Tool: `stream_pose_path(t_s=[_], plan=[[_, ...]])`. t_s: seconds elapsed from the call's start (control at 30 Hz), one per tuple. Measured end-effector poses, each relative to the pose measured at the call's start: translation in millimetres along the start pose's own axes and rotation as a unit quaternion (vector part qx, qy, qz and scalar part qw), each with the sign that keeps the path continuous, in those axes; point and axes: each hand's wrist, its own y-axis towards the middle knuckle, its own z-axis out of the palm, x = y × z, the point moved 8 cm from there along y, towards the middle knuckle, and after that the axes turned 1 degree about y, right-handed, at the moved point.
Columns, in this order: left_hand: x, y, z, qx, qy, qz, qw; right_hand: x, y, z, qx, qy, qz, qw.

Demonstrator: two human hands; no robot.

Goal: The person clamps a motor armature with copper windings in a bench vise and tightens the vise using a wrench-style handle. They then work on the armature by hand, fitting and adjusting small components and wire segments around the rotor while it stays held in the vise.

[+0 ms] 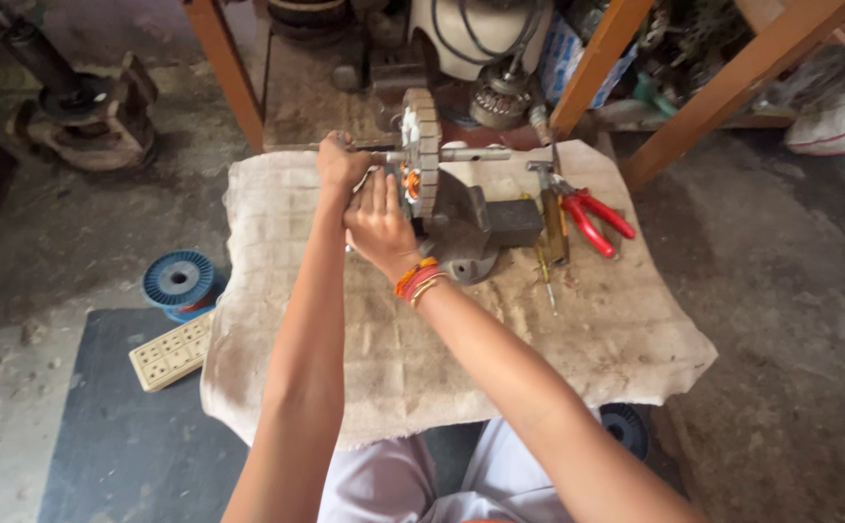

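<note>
right hand (381, 225) hides stator (425, 155) face | lower spool (626, 426) half under cloth (539, 339)

A small repair workshop is shown here. A rough grey floor (791, 291) is seen, dusty and stained. A low table is covered with a worn, dirty cloth (500, 358). A heavy metal vise (481, 228) is set on the cloth, and a round motor part (425, 155) is clamped in it. Red pliers (592, 218) and a screwdriver (547, 276) are laid beside the vise. A blue spool (178, 281) and a cream plug board (172, 352) are left on the floor. Old machine parts (83, 107) and wires are piled behind, between orange wooden legs (733, 82).
</note>
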Motion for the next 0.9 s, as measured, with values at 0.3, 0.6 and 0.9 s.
stream_pose_path(t_s=[0.3,0.6,0.9], plan=[[1.6,-2.7,1.7,0.005,-0.035,-0.029,0.999,-7.7,7.6,2.0,-0.015,-0.015,0.0,1.0],[1.2,-4.7,2.5,0.017,-0.037,-0.034,0.999,-9.5,11.0,-1.9,-0.003,-0.018,0.008,1.0],[-6.9,-9.4,-5.6,-0.005,-0.083,-0.018,0.996,-8.6,8.7,2.3,0.03,0.038,0.013,0.999]])
